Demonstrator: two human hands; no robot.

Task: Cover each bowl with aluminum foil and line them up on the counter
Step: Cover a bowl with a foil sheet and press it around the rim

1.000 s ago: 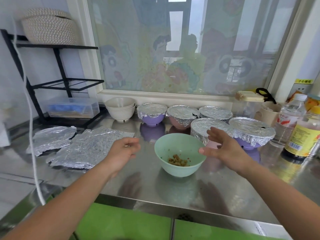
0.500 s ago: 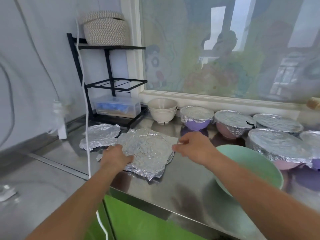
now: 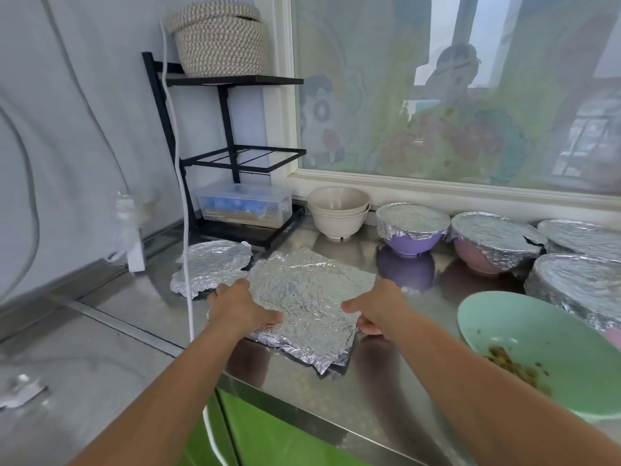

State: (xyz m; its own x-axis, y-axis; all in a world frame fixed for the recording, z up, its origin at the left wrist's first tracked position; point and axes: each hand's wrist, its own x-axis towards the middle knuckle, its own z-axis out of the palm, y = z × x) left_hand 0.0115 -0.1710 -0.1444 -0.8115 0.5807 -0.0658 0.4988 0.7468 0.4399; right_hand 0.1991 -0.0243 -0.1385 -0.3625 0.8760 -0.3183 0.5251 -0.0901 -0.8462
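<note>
Left grip (image 3: 237,307) and right grip (image 3: 379,309) pinch the crumpled silver foil sheet (image 3: 309,294); the uncovered mint-green bowl (image 3: 510,321) lies rightward, nearer the right grip.

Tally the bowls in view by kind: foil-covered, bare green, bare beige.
Foil-covered bowls: 4
Green bowl: 1
Beige bowls: 2
Total: 7

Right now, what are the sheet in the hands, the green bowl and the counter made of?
sheet: aluminium foil, shiny, crinkled all over.
green bowl: matte, probably plastic or melamine; no glaze glint.
counter: likely stainless steel, brushed; it mirrors the purple bowl.
</note>
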